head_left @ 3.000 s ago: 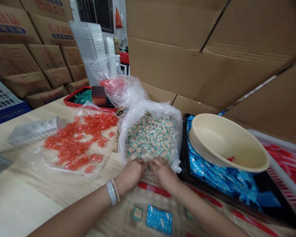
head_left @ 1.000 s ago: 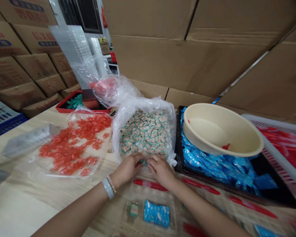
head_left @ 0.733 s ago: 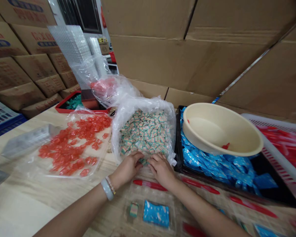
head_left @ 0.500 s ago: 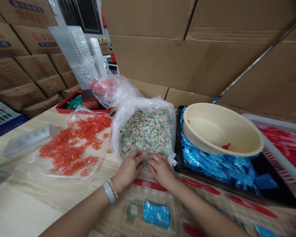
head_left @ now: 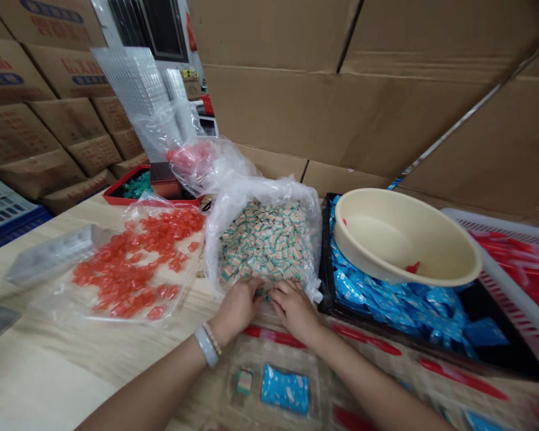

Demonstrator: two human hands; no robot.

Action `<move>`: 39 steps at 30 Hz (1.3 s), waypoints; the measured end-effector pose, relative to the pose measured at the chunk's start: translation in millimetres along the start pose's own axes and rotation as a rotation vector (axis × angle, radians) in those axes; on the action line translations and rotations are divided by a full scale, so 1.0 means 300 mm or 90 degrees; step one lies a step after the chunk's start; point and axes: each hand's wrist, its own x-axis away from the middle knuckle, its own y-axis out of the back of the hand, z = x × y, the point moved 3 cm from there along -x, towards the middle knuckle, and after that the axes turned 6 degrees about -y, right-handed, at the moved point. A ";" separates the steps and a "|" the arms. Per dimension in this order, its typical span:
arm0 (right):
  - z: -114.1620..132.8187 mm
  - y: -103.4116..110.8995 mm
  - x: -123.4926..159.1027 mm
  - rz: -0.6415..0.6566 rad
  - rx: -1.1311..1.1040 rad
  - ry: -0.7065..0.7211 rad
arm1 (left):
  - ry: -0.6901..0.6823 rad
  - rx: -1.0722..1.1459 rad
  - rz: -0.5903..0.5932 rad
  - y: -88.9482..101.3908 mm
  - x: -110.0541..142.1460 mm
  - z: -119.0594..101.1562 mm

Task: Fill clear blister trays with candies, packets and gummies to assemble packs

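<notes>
Green-striped candies (head_left: 265,242) lay heaped in an open clear plastic bag (head_left: 251,194) on the table (head_left: 36,371), and the heap was large, so most of them were left. Below the bag, a clear plastic tray (head_left: 278,353) held one striped candy (head_left: 244,381) and one blue packet (head_left: 284,390) in its pockets, with red strips (head_left: 273,335) along its upper edge. Loose red candies (head_left: 135,263) lay spread on another plastic bag to the left, and blue packets (head_left: 368,299) filled a black tray to the right, beneath a cream basin (head_left: 386,257). The left hand (head_left: 238,310) and right hand (head_left: 294,310) were half curled and close together at the bag's front lip, their fingertips (head_left: 254,288) touching a small clump of striped candies (head_left: 264,294). Whether either hand gripped it could not be told.
</notes>
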 end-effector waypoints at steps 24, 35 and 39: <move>-0.051 -0.012 -0.039 0.006 -0.382 -0.146 | -0.052 0.132 -0.031 0.024 0.005 0.026; -0.059 -0.010 -0.076 0.146 -0.770 -0.366 | 0.027 0.239 -0.028 0.094 -0.021 0.039; -0.025 -0.009 -0.066 0.030 -0.423 -0.156 | -0.006 0.129 -0.024 0.094 0.009 0.056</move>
